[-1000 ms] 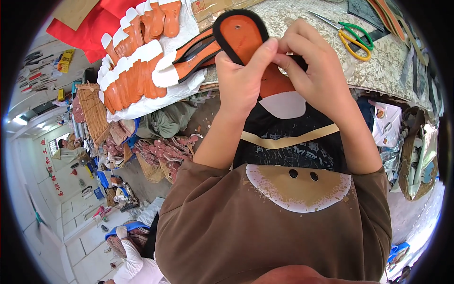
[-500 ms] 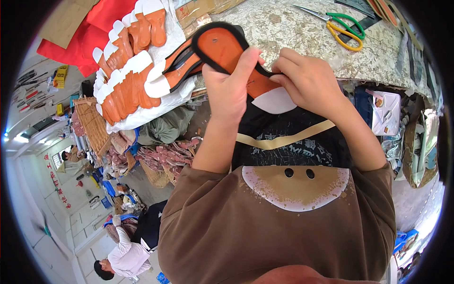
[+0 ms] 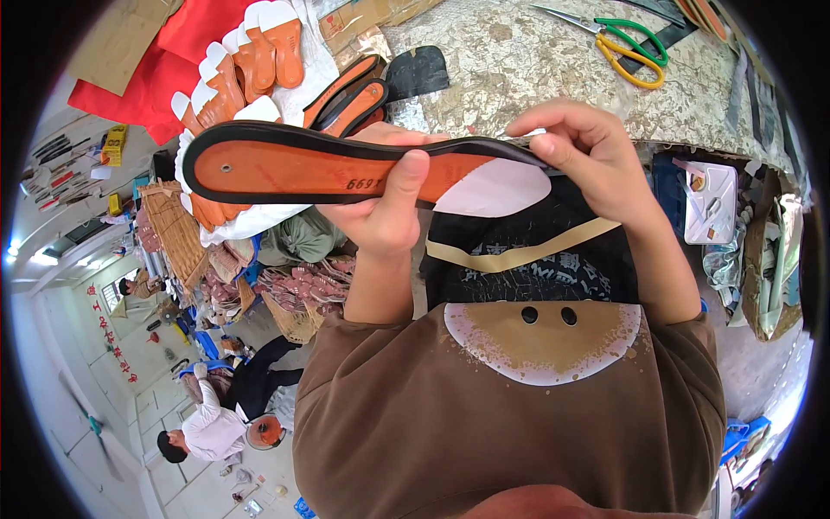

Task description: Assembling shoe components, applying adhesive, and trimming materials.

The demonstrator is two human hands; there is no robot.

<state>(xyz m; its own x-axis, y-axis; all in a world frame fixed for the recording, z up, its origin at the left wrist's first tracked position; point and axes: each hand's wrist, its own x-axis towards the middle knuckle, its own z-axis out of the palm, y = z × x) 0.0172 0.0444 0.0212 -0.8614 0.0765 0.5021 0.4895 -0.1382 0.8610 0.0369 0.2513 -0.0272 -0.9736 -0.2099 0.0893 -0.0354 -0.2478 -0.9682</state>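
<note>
An orange-brown shoe insole [image 3: 285, 164] with black edging and a white toe part lies across my left hand [image 3: 385, 203]. The left fingers are beneath it and the thumb presses on its top face, near the middle. Its heel end points left. At the toe end, my right hand [image 3: 592, 160] has thumb and index finger closed on the black edging [image 3: 506, 149]; the exact contact is partly hidden. Beyond the left hand, on the bench, more black-edged insoles [image 3: 359, 108] lie beside a black flat piece [image 3: 418, 73].
Rows of orange insoles with white toes [image 3: 252, 56] lie on white cloth at the left. Green-and-yellow-handled scissors [image 3: 627, 52] rest on the worn bench [image 3: 493, 65]. A white plastic tray [image 3: 711, 203] sits at the right. A person [image 3: 212, 424] works in the background at lower left.
The insole has turned and moved left and down, so its heel now points left and its length shows. My left hand has shifted to its middle, my right hand to the toe end.
</note>
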